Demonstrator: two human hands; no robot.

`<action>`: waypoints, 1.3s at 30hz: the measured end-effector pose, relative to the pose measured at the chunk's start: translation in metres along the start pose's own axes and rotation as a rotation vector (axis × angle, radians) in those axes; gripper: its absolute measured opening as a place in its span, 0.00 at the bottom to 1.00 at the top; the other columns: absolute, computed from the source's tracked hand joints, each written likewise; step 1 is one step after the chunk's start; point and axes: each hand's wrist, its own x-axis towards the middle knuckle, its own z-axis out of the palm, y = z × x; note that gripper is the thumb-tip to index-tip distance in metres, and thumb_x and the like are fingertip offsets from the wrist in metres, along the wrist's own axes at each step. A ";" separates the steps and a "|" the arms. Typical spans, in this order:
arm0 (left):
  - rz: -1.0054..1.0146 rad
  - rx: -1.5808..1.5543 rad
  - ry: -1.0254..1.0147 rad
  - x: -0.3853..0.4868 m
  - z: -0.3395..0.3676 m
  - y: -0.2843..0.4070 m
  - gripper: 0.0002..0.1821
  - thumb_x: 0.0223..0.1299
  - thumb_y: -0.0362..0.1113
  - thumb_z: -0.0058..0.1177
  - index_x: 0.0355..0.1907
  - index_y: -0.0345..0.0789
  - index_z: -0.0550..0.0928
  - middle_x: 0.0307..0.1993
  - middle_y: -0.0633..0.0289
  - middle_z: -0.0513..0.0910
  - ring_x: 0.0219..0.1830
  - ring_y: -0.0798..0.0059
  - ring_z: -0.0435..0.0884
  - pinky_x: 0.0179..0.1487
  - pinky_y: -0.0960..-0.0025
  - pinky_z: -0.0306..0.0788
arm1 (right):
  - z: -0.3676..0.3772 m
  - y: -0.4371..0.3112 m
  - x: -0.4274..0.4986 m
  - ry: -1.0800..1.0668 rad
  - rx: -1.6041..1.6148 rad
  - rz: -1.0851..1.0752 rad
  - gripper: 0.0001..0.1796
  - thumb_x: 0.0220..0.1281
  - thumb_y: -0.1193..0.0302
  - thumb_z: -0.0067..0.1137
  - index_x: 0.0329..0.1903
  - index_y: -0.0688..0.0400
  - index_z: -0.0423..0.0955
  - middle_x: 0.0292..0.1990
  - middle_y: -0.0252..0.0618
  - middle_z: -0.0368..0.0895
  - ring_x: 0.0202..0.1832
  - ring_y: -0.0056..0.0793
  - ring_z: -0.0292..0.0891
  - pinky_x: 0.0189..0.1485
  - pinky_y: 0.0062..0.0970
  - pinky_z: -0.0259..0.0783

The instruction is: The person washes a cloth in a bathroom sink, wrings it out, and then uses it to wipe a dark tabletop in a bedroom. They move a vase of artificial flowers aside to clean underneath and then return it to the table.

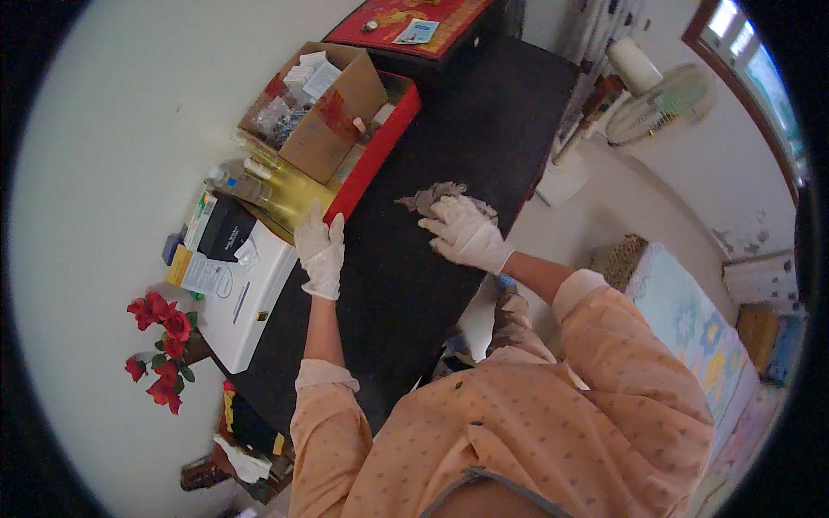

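Observation:
A crumpled grey-brown cloth (435,196) lies on the dark tabletop (414,291) near its right edge. My right hand (463,233), in a white glove, presses on the cloth with its fingers spread over it. My left hand (320,249), gloved too, is at the near corner of a red-sided tray (379,152), its fingers apart; whether it touches the tray cannot be told. Inside the tray stand a cardboard box (333,133) with white packets and small plastic bags, and a container of yellow liquid (291,194). Just left of my left hand is a white case (249,311).
Beyond the tray sits a red-topped dark box (388,45) with a blue-and-white packet (416,31). A clear bottle (241,184) stands near the wall, red artificial roses (170,330) by the white case. An electric fan (660,103) and a patterned mattress (693,324) are at the right.

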 end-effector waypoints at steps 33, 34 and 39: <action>-0.374 0.183 -0.159 0.033 0.025 0.011 0.20 0.62 0.54 0.61 0.42 0.39 0.88 0.33 0.51 0.88 0.37 0.53 0.87 0.42 0.55 0.76 | -0.047 0.244 0.025 0.048 -0.278 0.250 0.26 0.65 0.65 0.56 0.64 0.59 0.75 0.58 0.47 0.79 0.62 0.49 0.72 0.70 0.44 0.64; -0.361 0.192 -0.153 0.031 0.025 0.009 0.20 0.63 0.54 0.60 0.42 0.39 0.88 0.34 0.51 0.88 0.37 0.53 0.87 0.43 0.55 0.76 | -0.059 0.256 0.019 0.014 -0.365 0.311 0.26 0.65 0.65 0.56 0.65 0.59 0.74 0.58 0.47 0.79 0.61 0.49 0.72 0.70 0.43 0.64; -0.314 -0.137 -0.052 0.039 0.022 0.033 0.23 0.65 0.47 0.61 0.56 0.34 0.83 0.50 0.45 0.85 0.53 0.51 0.83 0.58 0.56 0.73 | -0.055 0.182 -0.005 0.070 -0.338 0.492 0.21 0.58 0.66 0.62 0.54 0.57 0.80 0.49 0.46 0.82 0.55 0.47 0.76 0.61 0.47 0.70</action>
